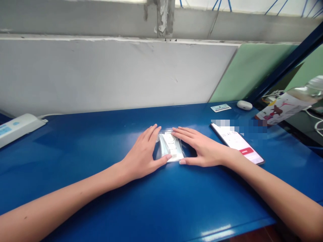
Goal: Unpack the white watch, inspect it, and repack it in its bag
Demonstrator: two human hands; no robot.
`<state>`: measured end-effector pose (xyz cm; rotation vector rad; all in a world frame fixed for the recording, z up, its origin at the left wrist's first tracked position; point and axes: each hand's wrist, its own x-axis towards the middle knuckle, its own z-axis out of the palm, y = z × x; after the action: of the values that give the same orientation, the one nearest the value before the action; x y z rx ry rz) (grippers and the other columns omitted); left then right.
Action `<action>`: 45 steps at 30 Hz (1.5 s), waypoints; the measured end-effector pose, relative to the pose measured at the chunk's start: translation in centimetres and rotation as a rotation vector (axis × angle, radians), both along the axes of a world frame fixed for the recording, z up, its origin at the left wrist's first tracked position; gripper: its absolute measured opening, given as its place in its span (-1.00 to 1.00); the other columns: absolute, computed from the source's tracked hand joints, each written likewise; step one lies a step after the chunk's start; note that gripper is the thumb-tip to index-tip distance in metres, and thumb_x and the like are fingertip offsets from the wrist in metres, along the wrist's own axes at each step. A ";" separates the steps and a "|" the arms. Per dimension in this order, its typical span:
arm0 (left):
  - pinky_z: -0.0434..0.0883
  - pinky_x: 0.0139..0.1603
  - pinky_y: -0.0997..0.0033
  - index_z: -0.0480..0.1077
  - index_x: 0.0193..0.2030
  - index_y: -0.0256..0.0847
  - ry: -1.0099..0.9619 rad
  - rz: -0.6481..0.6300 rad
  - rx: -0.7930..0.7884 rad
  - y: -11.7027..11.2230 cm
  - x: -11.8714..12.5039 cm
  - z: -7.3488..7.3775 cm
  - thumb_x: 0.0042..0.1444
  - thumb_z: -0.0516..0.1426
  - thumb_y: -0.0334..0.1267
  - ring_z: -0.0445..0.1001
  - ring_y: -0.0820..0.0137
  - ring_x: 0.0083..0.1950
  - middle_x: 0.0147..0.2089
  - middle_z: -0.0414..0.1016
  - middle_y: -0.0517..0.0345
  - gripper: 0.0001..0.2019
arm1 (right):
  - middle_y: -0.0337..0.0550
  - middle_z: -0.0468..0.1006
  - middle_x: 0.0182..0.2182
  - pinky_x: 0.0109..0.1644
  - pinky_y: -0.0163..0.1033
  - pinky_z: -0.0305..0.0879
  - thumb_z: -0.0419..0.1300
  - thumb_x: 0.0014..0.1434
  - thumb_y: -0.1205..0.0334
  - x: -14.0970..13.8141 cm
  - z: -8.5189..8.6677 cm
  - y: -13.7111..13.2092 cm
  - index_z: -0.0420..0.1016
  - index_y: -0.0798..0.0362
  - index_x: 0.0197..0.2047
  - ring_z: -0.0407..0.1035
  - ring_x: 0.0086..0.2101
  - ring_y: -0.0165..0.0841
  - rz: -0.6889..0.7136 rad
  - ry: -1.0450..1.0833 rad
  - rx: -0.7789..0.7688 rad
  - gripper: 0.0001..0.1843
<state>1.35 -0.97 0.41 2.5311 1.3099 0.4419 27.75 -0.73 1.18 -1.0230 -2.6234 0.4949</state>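
Note:
A small clear plastic packet with white and pale blue contents lies flat on the blue desk. What the contents are I cannot make out. My left hand rests along the packet's left side, fingers stretched out and thumb touching its lower part. On the other side, my right hand has its fingertips at the packet's upper right edge and its thumb by the lower right corner. Both hands have fingers and thumb apart, and neither is closed round the packet.
A phone with a lit screen lies beside my right forearm. Behind it are a card and a white earbud case. A labelled bottle leans at far right. A white power strip sits at left; a wall backs the desk.

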 end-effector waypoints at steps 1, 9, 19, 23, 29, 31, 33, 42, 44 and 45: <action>0.11 0.42 -0.11 -0.11 0.48 -0.26 0.000 -0.012 -0.006 0.0 0.0 0.0 0.21 0.09 0.20 -0.05 -0.03 0.51 0.51 -0.05 -0.26 -0.13 | 0.13 0.09 0.42 0.38 0.26 0.04 0.24 0.17 -0.21 0.0 0.0 0.0 0.04 0.02 0.46 -0.03 0.38 0.05 -0.003 0.007 0.000 -0.06; 0.04 0.44 -0.17 0.01 0.45 -0.27 0.038 -0.058 -0.034 0.4 -0.3 0.0 0.20 0.08 0.25 -0.03 -0.06 0.51 0.49 0.05 -0.23 -0.15 | 0.24 0.04 0.43 0.35 0.25 0.10 0.23 0.17 -0.23 0.0 0.0 0.1 0.04 0.08 0.44 -0.04 0.39 0.05 -0.035 0.006 -0.018 -0.05; 0.12 0.41 -0.14 0.06 0.44 -0.27 0.108 -0.199 0.008 1.7 -1.4 0.9 0.05 0.15 0.38 0.04 -0.12 0.48 0.45 0.13 -0.25 -0.02 | 0.23 0.06 0.42 0.37 0.24 0.09 0.23 0.12 -0.31 0.1 -0.2 0.3 -0.10 0.10 0.49 -0.02 0.38 0.06 -0.067 -0.011 -0.050 0.10; 0.11 0.41 -0.15 0.05 0.44 -0.30 0.095 -0.205 0.015 1.7 -1.3 0.5 0.07 0.16 0.34 0.03 -0.11 0.48 0.45 0.12 -0.29 -0.03 | 0.27 -0.01 0.44 0.38 0.23 0.06 0.23 0.09 -0.34 0.0 -0.1 0.4 -0.11 0.17 0.50 -0.07 0.39 0.09 -0.087 -0.039 -0.071 0.16; 0.09 0.42 -0.16 0.06 0.42 -0.40 0.098 -0.199 0.000 1.5 -1.2 0.6 0.09 0.15 0.31 0.01 -0.13 0.48 0.45 0.08 -0.36 -0.04 | 0.24 -0.04 0.44 0.39 0.27 0.00 0.21 0.11 -0.36 0.0 -0.4 0.6 -0.15 0.15 0.51 -0.13 0.40 0.11 -0.077 -0.039 -0.070 0.16; 0.09 0.41 -0.16 0.06 0.41 -0.43 0.107 -0.195 0.000 1.5 -1.2 0.7 0.10 0.15 0.29 0.00 -0.12 0.49 0.46 0.06 -0.38 -0.05 | 0.22 -0.03 0.44 0.40 0.27 -0.01 0.20 0.11 -0.35 0.0 -0.5 0.6 -0.14 0.15 0.51 -0.13 0.40 0.11 -0.075 -0.036 -0.066 0.15; 0.10 0.41 -0.16 0.06 0.40 -0.46 0.113 -0.193 -0.004 1.5 -1.1 0.8 0.10 0.15 0.27 -0.01 -0.12 0.49 0.46 0.05 -0.40 -0.05 | 0.22 -0.02 0.44 0.40 0.24 -0.01 0.20 0.11 -0.36 0.0 -0.6 0.6 -0.14 0.16 0.50 -0.13 0.40 0.10 -0.083 -0.045 -0.065 0.15; 0.12 0.40 -0.18 0.08 0.38 -0.48 0.091 -0.194 -0.009 1.4 -1.0 0.8 0.08 0.18 0.21 0.01 -0.15 0.48 0.43 0.11 -0.44 -0.08 | 0.29 -0.03 0.44 0.40 0.23 0.00 0.15 0.14 -0.38 -0.2 -0.3 0.6 -0.11 0.26 0.49 -0.12 0.40 0.08 -0.086 -0.098 -0.059 0.15; 0.14 0.39 -0.20 0.07 0.37 -0.46 0.077 -0.190 -0.007 1.4 -1.0 0.7 0.07 0.19 0.18 0.02 -0.17 0.47 0.42 0.13 -0.44 -0.09 | 0.29 -0.03 0.43 0.40 0.23 0.00 0.15 0.14 -0.37 -0.3 -0.3 0.6 -0.11 0.26 0.49 -0.13 0.40 0.08 -0.088 -0.101 -0.047 0.14; 0.15 0.38 -0.21 0.07 0.38 -0.45 0.070 -0.187 -0.005 1.4 -1.0 0.7 0.07 0.20 0.16 0.02 -0.18 0.47 0.41 0.13 -0.44 -0.10 | 0.29 -0.02 0.43 0.40 0.24 0.00 0.16 0.14 -0.36 -0.5 -0.3 0.6 -0.11 0.25 0.49 -0.12 0.40 0.09 -0.089 -0.098 -0.042 0.14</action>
<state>0.34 0.44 1.06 2.6551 1.0813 0.3123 27.30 -0.14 0.84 -1.2003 -2.6477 0.4927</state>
